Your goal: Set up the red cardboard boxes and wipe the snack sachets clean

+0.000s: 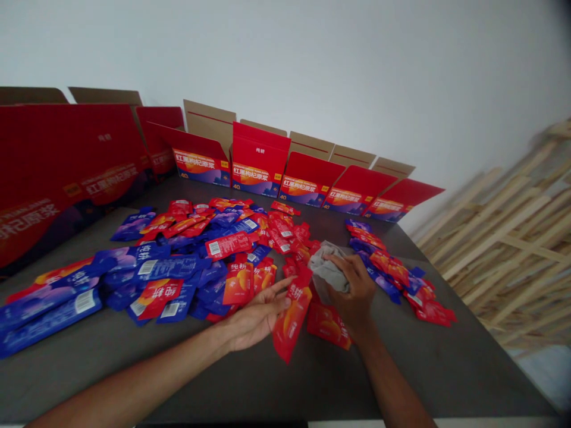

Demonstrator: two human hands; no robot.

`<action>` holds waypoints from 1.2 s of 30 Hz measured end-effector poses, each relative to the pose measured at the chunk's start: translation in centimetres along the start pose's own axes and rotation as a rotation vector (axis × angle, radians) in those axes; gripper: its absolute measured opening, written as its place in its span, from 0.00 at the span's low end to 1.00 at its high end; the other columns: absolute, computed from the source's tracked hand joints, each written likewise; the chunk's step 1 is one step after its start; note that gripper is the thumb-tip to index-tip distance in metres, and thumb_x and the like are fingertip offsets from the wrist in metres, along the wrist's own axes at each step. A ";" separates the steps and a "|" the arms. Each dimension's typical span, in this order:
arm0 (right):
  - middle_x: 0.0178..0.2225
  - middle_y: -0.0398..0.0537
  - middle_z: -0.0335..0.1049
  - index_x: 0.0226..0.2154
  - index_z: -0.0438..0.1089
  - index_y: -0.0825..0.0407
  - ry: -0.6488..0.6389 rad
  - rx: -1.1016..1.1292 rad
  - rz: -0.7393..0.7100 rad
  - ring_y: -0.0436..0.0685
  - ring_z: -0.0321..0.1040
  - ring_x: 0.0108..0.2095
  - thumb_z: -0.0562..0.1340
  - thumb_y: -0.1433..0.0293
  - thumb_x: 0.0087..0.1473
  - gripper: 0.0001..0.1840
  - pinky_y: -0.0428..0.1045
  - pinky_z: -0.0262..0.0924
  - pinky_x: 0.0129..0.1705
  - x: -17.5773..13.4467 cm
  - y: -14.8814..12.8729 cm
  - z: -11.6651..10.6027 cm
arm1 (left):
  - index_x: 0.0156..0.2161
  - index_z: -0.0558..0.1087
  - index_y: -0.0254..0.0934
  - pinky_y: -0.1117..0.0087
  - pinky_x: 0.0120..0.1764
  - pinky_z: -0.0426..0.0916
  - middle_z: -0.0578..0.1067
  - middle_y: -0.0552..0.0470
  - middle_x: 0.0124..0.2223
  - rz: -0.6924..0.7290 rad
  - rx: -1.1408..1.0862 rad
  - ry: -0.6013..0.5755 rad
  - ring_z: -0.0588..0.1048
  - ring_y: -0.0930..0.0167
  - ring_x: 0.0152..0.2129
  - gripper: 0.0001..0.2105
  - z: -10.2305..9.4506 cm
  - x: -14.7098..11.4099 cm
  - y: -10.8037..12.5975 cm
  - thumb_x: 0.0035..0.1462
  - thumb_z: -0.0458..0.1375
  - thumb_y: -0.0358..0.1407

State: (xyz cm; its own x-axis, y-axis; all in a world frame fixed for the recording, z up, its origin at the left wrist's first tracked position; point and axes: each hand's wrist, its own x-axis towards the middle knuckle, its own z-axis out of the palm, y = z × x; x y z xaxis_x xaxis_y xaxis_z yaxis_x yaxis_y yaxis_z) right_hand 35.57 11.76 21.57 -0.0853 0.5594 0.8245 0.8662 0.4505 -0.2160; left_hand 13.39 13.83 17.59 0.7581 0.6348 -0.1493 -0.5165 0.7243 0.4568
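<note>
My left hand [261,315] is closed on a red pouch [292,318] with an orange fruit print, held slanted over the dark table. Wrapped in the fingers of my right hand [354,291] is a crumpled light-grey cloth [328,267], just right of that pouch. Beneath my right wrist another red pouch [328,324] lies on the table, partly covered. Beyond and left of both hands spreads a mixed heap of red and blue pouches [236,282].
Open red cartons [259,169] line the back of the dark table [223,386], with larger red boxes [66,172] at the left. A row of red and blue pouches [392,267] lies near the right edge. Wooden slats [513,255] stand beyond that edge.
</note>
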 end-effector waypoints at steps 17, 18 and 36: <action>0.40 0.49 0.73 0.50 0.74 0.47 -0.053 0.039 -0.099 0.57 0.74 0.38 0.62 0.68 0.64 0.12 0.49 0.67 0.37 -0.2 -0.4 0.1 | 0.55 0.73 0.27 0.60 0.49 0.80 0.83 0.35 0.49 0.005 -0.082 0.277 0.85 0.61 0.43 0.12 0.0 0.4 -0.3 0.70 0.55 0.30; 0.40 0.49 0.73 0.50 0.74 0.47 -0.087 0.045 -0.134 0.57 0.74 0.38 0.62 0.67 0.64 0.12 0.49 0.67 0.36 -0.3 -0.4 0.2 | 0.56 0.72 0.30 0.61 0.50 0.80 0.83 0.37 0.51 0.037 -0.078 0.309 0.85 0.62 0.44 0.13 -0.1 0.5 -0.3 0.69 0.56 0.30; 0.47 0.48 0.77 0.55 0.75 0.44 -0.837 0.004 -0.308 0.55 0.75 0.38 0.66 0.79 0.48 0.31 0.46 0.64 0.34 -1.0 -3.0 2.3 | 0.54 0.77 0.31 0.62 0.53 0.77 0.84 0.41 0.49 0.294 0.057 0.349 0.83 0.61 0.47 0.14 0.5 0.8 1.6 0.68 0.61 0.37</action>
State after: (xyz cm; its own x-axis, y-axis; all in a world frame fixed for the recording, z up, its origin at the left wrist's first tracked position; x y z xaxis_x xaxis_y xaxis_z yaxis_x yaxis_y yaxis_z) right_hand 31.94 11.50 20.16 -0.6469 0.7375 0.1940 0.7441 0.6661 -0.0511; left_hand 13.39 15.41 18.67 0.3982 0.8708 -0.2883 -0.6595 0.4902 0.5699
